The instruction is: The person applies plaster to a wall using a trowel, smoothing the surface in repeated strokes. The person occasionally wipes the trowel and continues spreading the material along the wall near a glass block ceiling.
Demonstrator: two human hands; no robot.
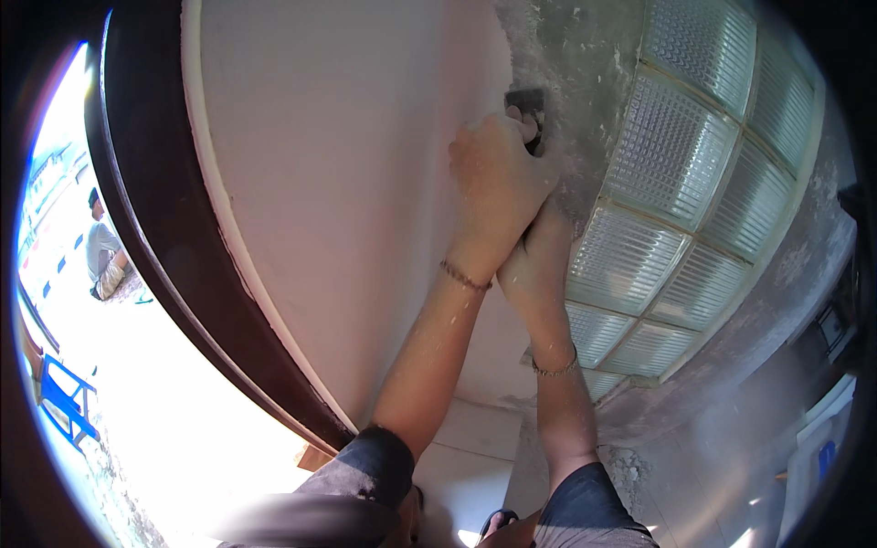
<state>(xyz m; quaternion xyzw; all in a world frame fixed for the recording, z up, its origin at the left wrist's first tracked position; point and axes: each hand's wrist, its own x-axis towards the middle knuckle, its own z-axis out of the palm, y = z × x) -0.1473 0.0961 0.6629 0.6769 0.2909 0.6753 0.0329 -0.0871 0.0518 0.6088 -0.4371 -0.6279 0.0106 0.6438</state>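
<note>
High on the wall, my left hand (pixel 501 169) is closed around a dark tool with a flat, square-looking black end (pixel 524 97). Curled fingertips show against the tool, which meets the rough grey strip of wall (pixel 585 68). What kind of tool it is, I cannot make out. My right hand (pixel 537 251) is just below and to the right, its wrist beside the left one. The left hand hides most of its fingers; they seem closed, and a sliver of something dark shows between the hands. Pale dust and specks coat both hands and forearms.
Smooth white wall (pixel 329 173) lies left of the tool, a glass-block window (pixel 671 151) right of it. A dark door frame (pixel 174 210) borders a bright outdoor area, with a seated person (pixel 105 247) and a blue stool (pixel 68 397). Rubble (pixel 630 466) lies low right.
</note>
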